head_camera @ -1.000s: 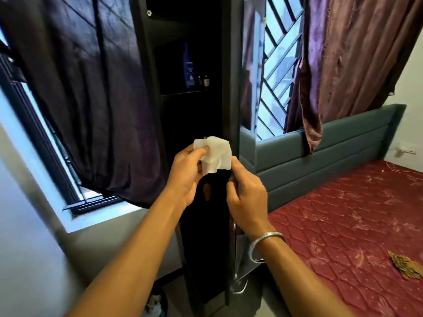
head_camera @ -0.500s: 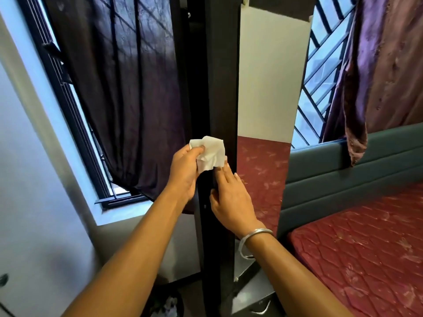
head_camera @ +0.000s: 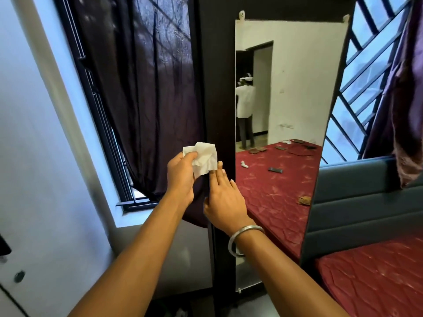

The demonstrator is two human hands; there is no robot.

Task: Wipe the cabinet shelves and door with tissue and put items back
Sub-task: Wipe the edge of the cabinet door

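White crumpled tissue held up against the left edge of the door, dark upright cabinet door shut or nearly so, tall mirror fixed on its front, reflecting a red bed

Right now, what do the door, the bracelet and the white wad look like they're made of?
Door: probably laminated board or wood, dark brown with a dull sheen; a mirror panel is fixed on it, clearly reflecting the room. Bracelet: looks like metal, silvery with bright highlights. Wad: thin tissue paper, matte white and creased, pinched by the left hand.
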